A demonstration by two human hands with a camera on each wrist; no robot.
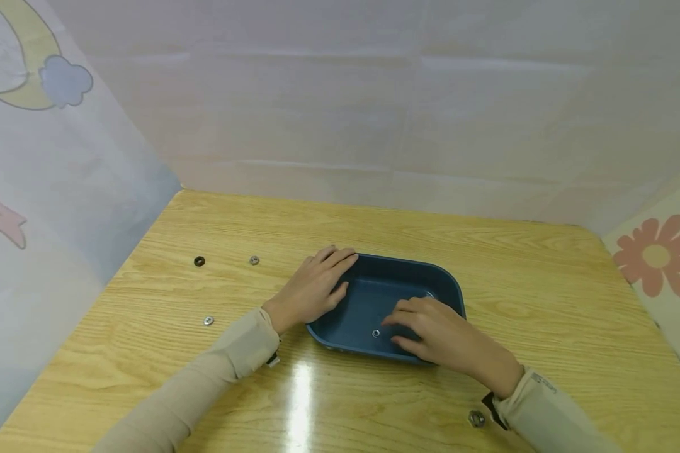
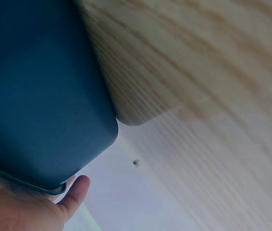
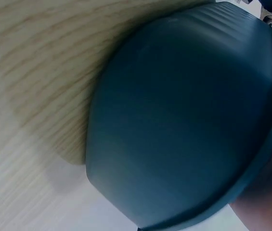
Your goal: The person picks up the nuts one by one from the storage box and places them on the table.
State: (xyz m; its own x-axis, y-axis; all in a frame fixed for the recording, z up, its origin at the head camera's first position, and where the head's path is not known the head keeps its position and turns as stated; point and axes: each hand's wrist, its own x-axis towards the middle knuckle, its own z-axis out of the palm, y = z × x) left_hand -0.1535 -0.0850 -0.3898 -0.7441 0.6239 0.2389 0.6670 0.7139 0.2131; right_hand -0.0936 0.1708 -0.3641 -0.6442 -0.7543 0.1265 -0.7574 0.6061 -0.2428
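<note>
A dark blue rectangular tub point(image 1: 385, 259) sits on the table. My left hand point(image 1: 317, 286) grips its left rim, thumb inside and fingers along the far left corner; in the left wrist view part of that hand point(image 2: 27, 209) shows at the rim beside the tub's outer wall point(image 2: 49, 110). My right hand point(image 1: 430, 330) reaches over the near right rim, fingers loosely bent and thumb apart, holding nothing visible. A small metal nut point(image 1: 376, 333) lies on the tub floor just left of its fingertips. The outer wall point(image 3: 174, 125) fills the right wrist view.
Left of the tub lie a black nut point(image 1: 199, 261), a grey nut point(image 1: 254, 260) and a silver nut point(image 1: 208, 321). A larger nut point(image 1: 476, 418) rests by my right sleeve. White patterned sheets point(image 1: 340, 126) stand behind and at both sides of the wooden table point(image 1: 532, 283).
</note>
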